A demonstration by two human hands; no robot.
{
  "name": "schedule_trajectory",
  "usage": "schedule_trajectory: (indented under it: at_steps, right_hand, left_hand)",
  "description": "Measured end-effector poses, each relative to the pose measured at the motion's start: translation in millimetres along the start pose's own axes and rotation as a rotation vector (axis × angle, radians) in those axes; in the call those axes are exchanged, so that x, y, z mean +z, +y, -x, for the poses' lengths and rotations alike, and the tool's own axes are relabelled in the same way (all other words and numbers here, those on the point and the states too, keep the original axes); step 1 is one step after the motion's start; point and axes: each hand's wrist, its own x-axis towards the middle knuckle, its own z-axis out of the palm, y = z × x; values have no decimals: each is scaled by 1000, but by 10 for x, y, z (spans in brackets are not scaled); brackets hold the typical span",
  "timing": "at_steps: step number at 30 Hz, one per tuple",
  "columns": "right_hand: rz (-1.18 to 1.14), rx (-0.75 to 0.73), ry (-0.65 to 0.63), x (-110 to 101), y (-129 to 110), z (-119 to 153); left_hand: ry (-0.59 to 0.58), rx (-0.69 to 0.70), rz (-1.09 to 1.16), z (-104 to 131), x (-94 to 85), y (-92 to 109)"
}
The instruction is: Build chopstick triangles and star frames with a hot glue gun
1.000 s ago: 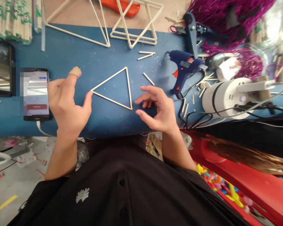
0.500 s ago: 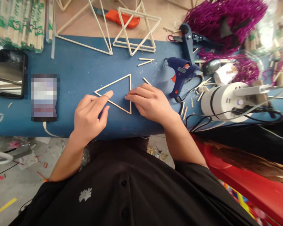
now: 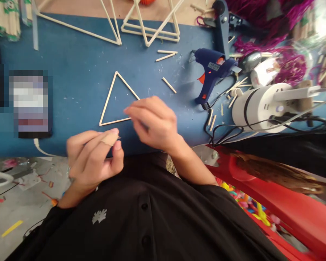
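Observation:
A triangle of thin wooden sticks [image 3: 108,99] lies flat on the blue table cover, one corner pointing away from me. My right hand [image 3: 154,121] hovers at its right corner and hides it. Its fingers are bent and slightly blurred, with a gap to the thumb, and nothing shows in them. Near the front edge, below the triangle's left corner, is my left hand [image 3: 95,154]. Its fingers are half curled with the thumb apart, and a tan wrap covers one finger. A tiny dark speck shows by that fingertip; I cannot make it out.
A blue glue gun [image 3: 210,69] lies right of a loose short stick [image 3: 169,85]. Beyond it are larger stick frames [image 3: 152,32] and purple strands [image 3: 293,67]. A white power strip [image 3: 258,108] with cables stands right. A phone [image 3: 31,103] charges at left.
The triangle has turned and shifted left. Both hands have drawn back toward me, the right one also leftward. The camera view has moved, so the far items sit higher.

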Motion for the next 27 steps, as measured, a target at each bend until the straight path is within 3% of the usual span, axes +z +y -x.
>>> schedule_trajectory:
  at_steps: [2,6,11,15,27]
  right_hand:
    - [-37,132,77,-165,112,86]
    - [-8,243,32,-389,278,261]
    - [157,51,14,-375,259,415]
    - [228,-49,4,-336,247,512]
    - [238,24,-95,-310,253,567]
  left_hand:
    - [-14,2,-7,-35,139,65]
    - [-1,35,-88,-70,494,121]
    - [137,182,-317,-35,788,98]
    - [107,173,-287,-22,860,103]
    - [89,182,-256,-1,881,61]
